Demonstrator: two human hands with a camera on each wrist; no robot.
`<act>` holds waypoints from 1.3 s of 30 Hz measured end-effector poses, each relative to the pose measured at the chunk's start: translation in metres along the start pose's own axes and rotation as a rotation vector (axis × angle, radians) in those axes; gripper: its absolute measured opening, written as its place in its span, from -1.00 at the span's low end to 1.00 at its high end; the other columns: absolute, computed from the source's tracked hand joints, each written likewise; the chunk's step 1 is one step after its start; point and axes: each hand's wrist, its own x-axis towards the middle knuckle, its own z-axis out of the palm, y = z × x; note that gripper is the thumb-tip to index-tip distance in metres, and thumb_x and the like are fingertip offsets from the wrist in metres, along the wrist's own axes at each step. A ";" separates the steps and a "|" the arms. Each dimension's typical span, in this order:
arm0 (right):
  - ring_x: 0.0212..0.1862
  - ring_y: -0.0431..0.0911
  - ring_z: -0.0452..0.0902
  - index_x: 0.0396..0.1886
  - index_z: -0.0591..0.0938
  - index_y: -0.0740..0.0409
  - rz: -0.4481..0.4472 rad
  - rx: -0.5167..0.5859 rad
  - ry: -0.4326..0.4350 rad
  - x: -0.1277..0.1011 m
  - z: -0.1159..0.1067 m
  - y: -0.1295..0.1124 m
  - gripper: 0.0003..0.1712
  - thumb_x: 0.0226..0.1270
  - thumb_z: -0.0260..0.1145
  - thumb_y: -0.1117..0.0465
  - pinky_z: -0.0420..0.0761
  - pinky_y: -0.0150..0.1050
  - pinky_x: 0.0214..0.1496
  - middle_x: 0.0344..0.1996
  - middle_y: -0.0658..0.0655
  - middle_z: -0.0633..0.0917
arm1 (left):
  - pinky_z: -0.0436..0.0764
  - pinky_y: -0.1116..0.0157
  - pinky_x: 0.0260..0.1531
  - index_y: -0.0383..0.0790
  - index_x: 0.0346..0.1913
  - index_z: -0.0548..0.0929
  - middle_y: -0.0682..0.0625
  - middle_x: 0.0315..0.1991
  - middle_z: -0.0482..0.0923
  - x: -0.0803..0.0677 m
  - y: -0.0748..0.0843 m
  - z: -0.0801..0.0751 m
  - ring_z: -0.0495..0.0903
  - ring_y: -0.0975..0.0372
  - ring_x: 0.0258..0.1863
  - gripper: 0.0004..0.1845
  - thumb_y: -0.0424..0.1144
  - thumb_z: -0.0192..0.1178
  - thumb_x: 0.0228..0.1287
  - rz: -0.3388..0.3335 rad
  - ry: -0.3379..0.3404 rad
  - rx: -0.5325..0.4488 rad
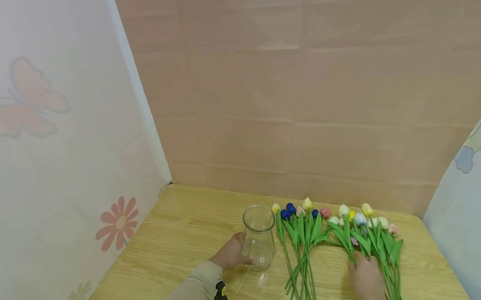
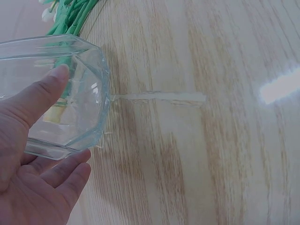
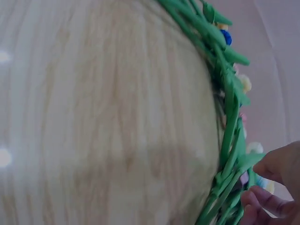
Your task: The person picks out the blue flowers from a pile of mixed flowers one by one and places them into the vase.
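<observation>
My left hand (image 1: pixel 230 252) grips a clear glass vase (image 1: pixel 260 247) low on its side. In the left wrist view the thumb lies along the faceted glass (image 2: pixel 96 89) and the fingers support the opposite side near the base. The vase is upright with its round mouth facing up. My right hand (image 1: pixel 369 280) is at the right bunch of artificial tulips (image 1: pixel 385 250), with white, yellow, pale blue and pink heads. The right wrist view shows thumb and fingers apart beside the green leaves (image 3: pixel 229 173), which partly overlap the fingertips.
Between the hands lies a second tulip bunch (image 1: pixel 308 234) with dark blue, yellow and pink heads, its stems crossing toward the front. A thin pale strip (image 2: pixel 164 96) runs along the wooden table (image 1: pixel 184 219) by the vase base. A brown backdrop (image 1: pixel 248 94) rises behind.
</observation>
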 end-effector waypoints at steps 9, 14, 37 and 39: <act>-0.58 -0.07 0.41 0.17 0.48 0.38 -0.066 0.139 0.050 0.005 0.002 -0.050 -0.62 0.44 0.10 0.30 0.36 -0.28 -0.66 -0.07 0.46 0.48 | 0.40 -0.09 0.25 -0.48 0.40 0.12 -0.39 0.38 0.17 0.004 -0.005 0.001 0.31 -0.20 0.32 -0.03 -0.14 0.46 0.07 0.014 0.003 0.003; -0.26 0.08 0.60 0.15 0.50 0.36 -0.131 0.192 0.079 0.004 0.009 -0.074 -0.64 0.41 0.16 0.33 0.55 -0.25 -0.51 -0.11 0.35 0.51 | 0.39 -0.06 0.26 -0.47 0.40 0.13 -0.38 0.38 0.18 0.005 -0.007 0.003 0.30 -0.18 0.33 -0.02 -0.11 0.47 0.06 0.011 -0.002 -0.005; -0.19 0.18 0.62 0.09 0.48 0.52 -0.371 0.029 -0.042 -0.018 0.089 -0.126 -0.51 0.16 0.37 0.46 0.67 -0.04 -0.19 -0.18 0.39 0.60 | 0.42 -0.09 0.23 -0.44 0.37 0.18 -0.35 0.35 0.23 0.005 -0.009 0.004 0.36 -0.16 0.27 -0.03 -0.12 0.50 0.01 0.008 0.005 -0.030; -0.25 0.16 0.63 0.07 0.48 0.53 -0.349 0.016 -0.044 -0.014 0.090 -0.127 -0.57 0.19 0.31 0.49 0.68 -0.08 -0.25 -0.23 0.39 0.62 | 0.41 -0.09 0.23 -0.44 0.38 0.17 -0.36 0.36 0.21 0.005 -0.009 0.004 0.35 -0.17 0.28 -0.02 -0.11 0.49 0.01 0.010 0.005 -0.029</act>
